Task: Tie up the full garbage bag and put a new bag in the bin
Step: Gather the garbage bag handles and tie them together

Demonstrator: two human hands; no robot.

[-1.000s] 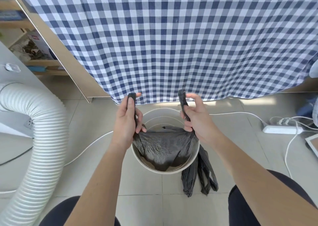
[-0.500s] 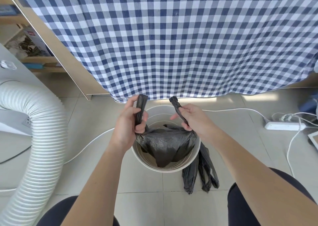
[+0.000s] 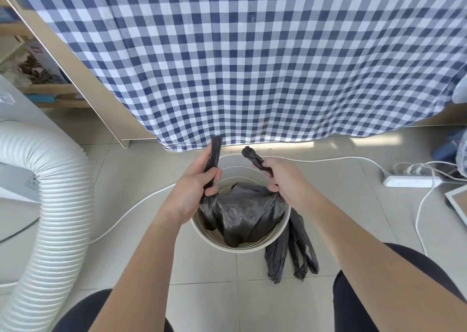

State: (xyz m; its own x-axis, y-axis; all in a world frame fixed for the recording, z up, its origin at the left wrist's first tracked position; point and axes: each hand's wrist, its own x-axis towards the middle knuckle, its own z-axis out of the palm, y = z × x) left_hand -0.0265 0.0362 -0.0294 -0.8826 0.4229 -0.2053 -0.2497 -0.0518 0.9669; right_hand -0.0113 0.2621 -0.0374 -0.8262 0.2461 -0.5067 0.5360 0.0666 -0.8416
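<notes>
A round white bin stands on the tiled floor between my knees. A black garbage bag sits inside it, bunched at the top. My left hand is closed around the bag's left handle, which sticks up above my fist. My right hand grips the right handle, whose twisted end points up and to the left. The two handles are a short way apart over the bin's mouth. A second black bag lies flat on the floor against the bin's right side.
A blue-and-white checked cloth hangs just behind the bin. A thick white ribbed hose curves down the left. A white cable runs behind the bin to a power strip at the right. My knees frame the bottom.
Both hands have drawn the two handles closer together above the bin. The bag has gathered tighter under my fists.
</notes>
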